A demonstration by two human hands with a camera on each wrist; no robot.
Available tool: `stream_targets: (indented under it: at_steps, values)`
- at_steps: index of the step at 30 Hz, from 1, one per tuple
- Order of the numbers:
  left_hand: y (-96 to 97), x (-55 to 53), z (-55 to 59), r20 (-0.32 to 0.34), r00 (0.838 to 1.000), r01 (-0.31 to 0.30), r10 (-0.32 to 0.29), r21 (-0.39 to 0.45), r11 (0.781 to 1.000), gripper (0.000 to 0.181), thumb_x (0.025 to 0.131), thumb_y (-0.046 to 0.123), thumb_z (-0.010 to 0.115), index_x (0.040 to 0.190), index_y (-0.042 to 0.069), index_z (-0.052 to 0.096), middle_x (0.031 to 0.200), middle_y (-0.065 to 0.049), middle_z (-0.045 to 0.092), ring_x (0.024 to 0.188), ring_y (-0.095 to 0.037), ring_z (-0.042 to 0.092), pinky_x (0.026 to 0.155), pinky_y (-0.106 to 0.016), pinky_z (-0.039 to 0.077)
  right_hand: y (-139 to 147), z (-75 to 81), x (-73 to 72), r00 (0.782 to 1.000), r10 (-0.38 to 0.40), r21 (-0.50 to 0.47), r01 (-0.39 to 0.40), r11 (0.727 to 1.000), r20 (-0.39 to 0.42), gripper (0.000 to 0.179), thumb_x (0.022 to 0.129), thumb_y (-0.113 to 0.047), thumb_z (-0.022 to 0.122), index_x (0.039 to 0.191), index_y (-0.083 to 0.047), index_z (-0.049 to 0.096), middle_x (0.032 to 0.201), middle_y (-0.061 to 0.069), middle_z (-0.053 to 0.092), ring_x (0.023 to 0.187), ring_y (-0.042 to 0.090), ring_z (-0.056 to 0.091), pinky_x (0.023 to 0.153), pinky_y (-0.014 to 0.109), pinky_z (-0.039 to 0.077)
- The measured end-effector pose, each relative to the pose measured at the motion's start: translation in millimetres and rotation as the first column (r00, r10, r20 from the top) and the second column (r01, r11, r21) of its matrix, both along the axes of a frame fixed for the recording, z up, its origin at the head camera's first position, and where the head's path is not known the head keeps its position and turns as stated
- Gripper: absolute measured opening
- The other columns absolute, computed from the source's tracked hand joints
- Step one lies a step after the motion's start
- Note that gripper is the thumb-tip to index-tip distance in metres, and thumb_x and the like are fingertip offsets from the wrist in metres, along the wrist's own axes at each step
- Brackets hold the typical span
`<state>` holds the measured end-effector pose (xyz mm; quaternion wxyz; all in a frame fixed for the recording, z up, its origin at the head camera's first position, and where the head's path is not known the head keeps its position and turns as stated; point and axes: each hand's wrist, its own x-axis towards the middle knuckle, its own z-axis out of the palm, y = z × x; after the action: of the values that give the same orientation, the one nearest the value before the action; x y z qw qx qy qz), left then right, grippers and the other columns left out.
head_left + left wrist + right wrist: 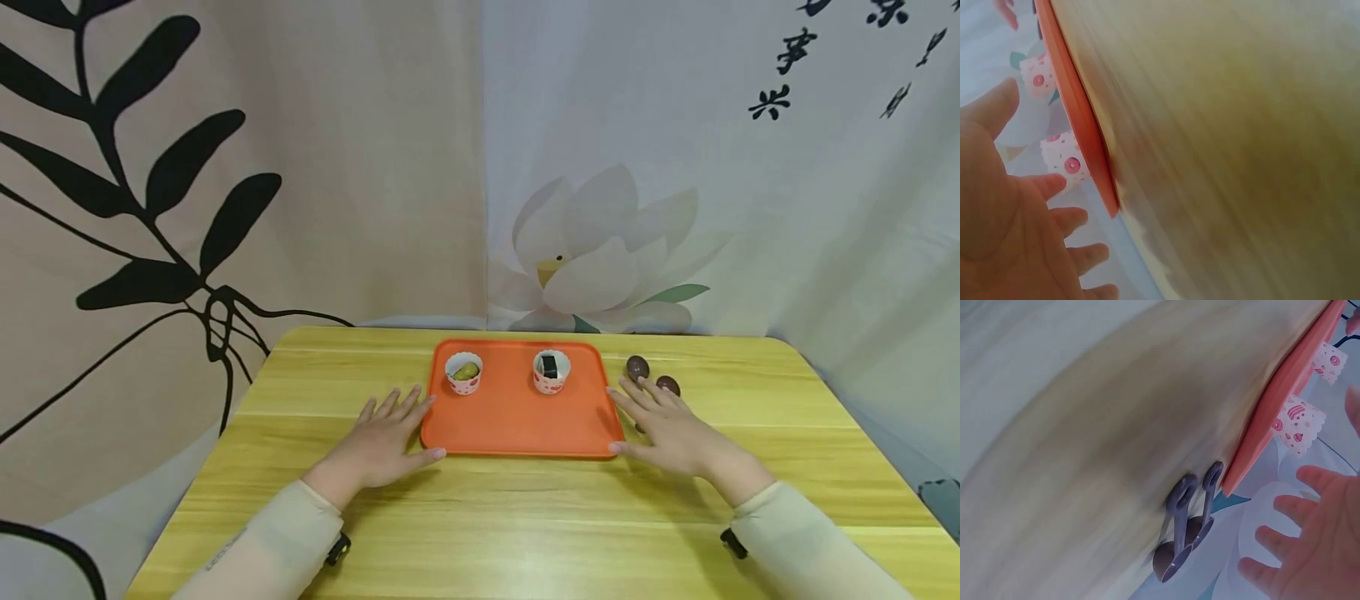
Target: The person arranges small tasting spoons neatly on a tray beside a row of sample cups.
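My left hand (382, 442) is spread out beside the left edge of an orange tray (525, 429), holding nothing. Past the tray's right edge, my right hand (667, 429) is spread too, with nothing in its grasp. Whether either hand touches the tray, I cannot tell. A paper cup (465, 386) with a pink-red pattern stands on the tray's left side, holding a rounded green piece (467, 372). The other patterned paper cup (551, 383), to its right, contains a black-and-white piece (550, 367). Two dark brown measuring spoons (1179, 519) lie by my right hand, partly hidden by it in the head view.
Everything stands on a wooden-topped table (487, 533) with pale yellow grain. Behind the table's far edge hangs a cloth curtain (375, 167) printed with dark leaves, a lotus and characters.
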<state>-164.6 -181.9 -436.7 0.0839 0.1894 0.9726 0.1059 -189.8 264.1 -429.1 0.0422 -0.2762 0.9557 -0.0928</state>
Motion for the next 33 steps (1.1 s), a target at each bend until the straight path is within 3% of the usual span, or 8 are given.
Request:
stream_targets:
  at_steps: [8, 19, 33]
  values:
    - [3.1, -2.4, 0.2, 0.023, 1.000, -0.008, 0.008, 0.004, 1.000, 0.089, 0.093, 0.071, 0.047, 0.160, 0.017, 0.027, 0.166, -0.013, 0.017, 0.150, -0.045, 0.013, 0.117, -0.066, 0.008, -7, -1.3, -0.4, 1.000, -0.004, -0.003, 0.004, 1.000, 0.005, 0.083, 0.095, -0.061, 0.055, 0.158, -0.012, 0.033, 0.164, 0.017, 0.022, 0.149, 0.046, 0.015, 0.115, 0.067, 0.014]
    - [4.9, -12.9, -7.0, 0.044, 0.999, -0.009, 0.010, -0.010, 1.000, 0.084, 0.097, 0.066, 0.047, 0.160, 0.014, 0.026, 0.165, -0.013, 0.019, 0.149, -0.045, 0.016, 0.116, -0.066, 0.010, -15, -2.2, 0.2, 0.996, -0.025, 0.018, 0.024, 1.000, 0.089, 0.083, 0.094, -0.060, 0.058, 0.157, -0.011, 0.034, 0.163, 0.018, 0.026, 0.149, 0.048, 0.012, 0.115, 0.066, 0.012]
    - [8.0, -20.1, -1.3, 0.074, 0.997, -0.012, 0.013, -0.016, 1.000, 0.087, 0.095, 0.061, 0.055, 0.159, 0.008, 0.028, 0.165, -0.014, 0.020, 0.149, -0.044, 0.018, 0.116, -0.066, 0.012, -18, -5.2, -5.8, 0.996, -0.024, 0.057, 0.019, 0.998, 0.090, 0.082, 0.094, -0.059, 0.059, 0.156, -0.010, 0.038, 0.161, 0.019, 0.030, 0.147, 0.050, 0.016, 0.114, 0.068, 0.016]
